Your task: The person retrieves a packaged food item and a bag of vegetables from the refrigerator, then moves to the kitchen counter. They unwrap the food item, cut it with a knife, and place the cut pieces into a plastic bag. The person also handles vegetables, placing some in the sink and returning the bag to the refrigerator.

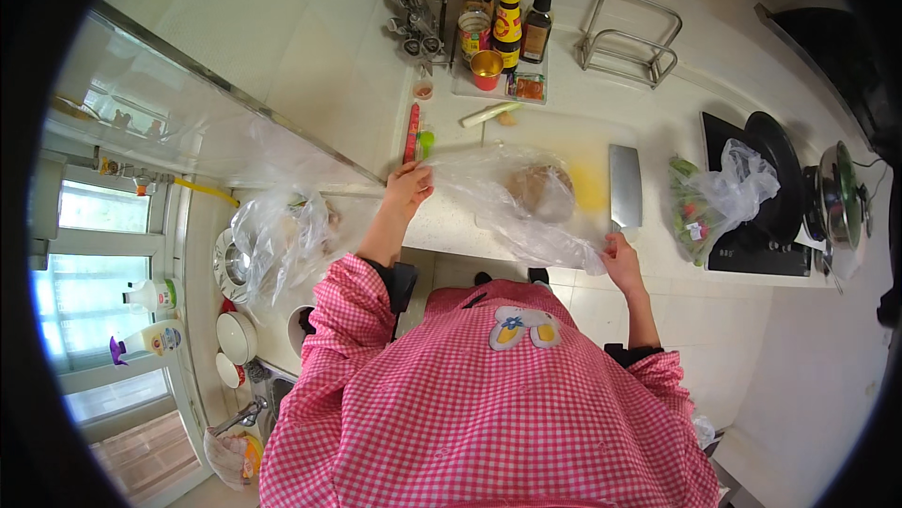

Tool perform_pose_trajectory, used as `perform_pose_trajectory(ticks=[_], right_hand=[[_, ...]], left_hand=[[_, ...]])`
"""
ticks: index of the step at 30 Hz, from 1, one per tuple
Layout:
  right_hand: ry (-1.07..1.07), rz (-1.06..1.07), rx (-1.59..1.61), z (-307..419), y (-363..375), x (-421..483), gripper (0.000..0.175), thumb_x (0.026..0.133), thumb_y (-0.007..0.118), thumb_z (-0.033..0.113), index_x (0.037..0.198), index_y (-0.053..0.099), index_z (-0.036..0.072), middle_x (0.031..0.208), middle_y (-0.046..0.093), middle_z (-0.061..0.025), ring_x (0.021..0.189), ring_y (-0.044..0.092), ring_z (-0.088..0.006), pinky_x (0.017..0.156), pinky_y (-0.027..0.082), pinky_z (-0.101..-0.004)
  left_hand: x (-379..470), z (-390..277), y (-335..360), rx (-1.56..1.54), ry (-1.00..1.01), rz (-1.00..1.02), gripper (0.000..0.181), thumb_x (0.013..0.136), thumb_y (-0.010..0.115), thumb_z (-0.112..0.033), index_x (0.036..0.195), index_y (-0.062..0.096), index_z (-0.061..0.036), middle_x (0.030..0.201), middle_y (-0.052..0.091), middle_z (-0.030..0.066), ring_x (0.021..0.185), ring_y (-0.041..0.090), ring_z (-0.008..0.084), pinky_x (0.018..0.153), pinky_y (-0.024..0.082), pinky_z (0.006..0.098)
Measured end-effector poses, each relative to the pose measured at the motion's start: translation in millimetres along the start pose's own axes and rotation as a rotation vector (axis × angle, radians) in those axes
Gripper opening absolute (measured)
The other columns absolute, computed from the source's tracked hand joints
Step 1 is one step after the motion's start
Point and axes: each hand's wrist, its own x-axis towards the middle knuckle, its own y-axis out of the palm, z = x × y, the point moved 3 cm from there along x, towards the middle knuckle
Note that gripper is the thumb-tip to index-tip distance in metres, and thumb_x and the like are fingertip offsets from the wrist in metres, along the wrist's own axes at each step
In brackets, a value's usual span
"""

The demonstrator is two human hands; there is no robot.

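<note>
A clear plastic bag (pixel 479 177) is stretched between my two hands above the counter. My left hand (pixel 409 187) pinches one corner of it, close to a red packet (pixel 412 133) and a light green spoon (pixel 426 142). At the opposite end, my right hand (pixel 619 260) grips the bag's edge near the cleaver's handle. A brown rounded item (pixel 541 192) shows through the film; whether it lies inside or under the bag I cannot tell. Beneath is a pale cutting board (pixel 588 138) with a yellow patch. The cleaver (pixel 625 184) lies flat on the board's right side.
Sauce bottles (pixel 507 29) and a red cup (pixel 486 71) stand on a tray at the back. A scallion piece (pixel 486 115) lies before them. Bagged vegetables (pixel 690 212) and a black pan (pixel 774 177) are at the right, another plastic bag (pixel 282 247) at the left.
</note>
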Motion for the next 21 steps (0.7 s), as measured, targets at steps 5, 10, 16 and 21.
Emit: perform_pose_trajectory(ticks=[5,10,16,21], right_hand=[[-0.279,-0.248,0.225,61,-29,-13,0.052,0.066,0.066,-0.003,0.114,0.056,0.013,0.12,0.049,-0.0171,0.114,0.047,-0.0354,0.096,0.041,-0.0391],[-0.551,-0.067,0.016,109,-23,1,0.028,0.067,0.06,-0.005,0.091,0.064,0.011,0.124,0.046,-0.0172,0.119,0.042,-0.0358,0.099,0.038,-0.0394],[-0.524,0.041,0.028,104,-20,22,0.022,0.07,0.051,-0.008,0.081,0.062,0.007,0.108,0.057,-0.0103,0.099,0.057,-0.0303,0.078,0.049,-0.0379],[-0.489,-0.27,0.212,91,-42,45,0.028,0.073,0.049,-0.012,0.09,0.06,0.007,0.101,0.058,-0.0105,0.094,0.058,-0.0321,0.074,0.049,-0.0397]], left_hand=[[-33,1,13,0.268,0.408,-0.142,0.037,0.076,0.068,-0.003,0.11,0.053,-0.005,0.11,0.054,0.0128,0.097,0.052,0.0218,0.078,0.043,0.0406],[-99,11,55,1.146,1.221,0.053,0.044,0.067,0.072,-0.008,0.109,0.058,-0.0097,0.12,0.052,0.0091,0.115,0.042,0.0326,0.097,0.028,0.0527],[-81,32,90,1.906,1.053,0.36,0.04,0.077,0.068,-0.025,0.113,0.059,-0.0112,0.131,0.048,0.0039,0.125,0.037,0.0288,0.102,0.019,0.0615],[-68,-4,149,1.691,1.304,0.031,0.044,0.077,0.068,-0.019,0.119,0.058,-0.0084,0.14,0.04,0.0047,0.127,0.035,0.0281,0.104,0.019,0.0588]])
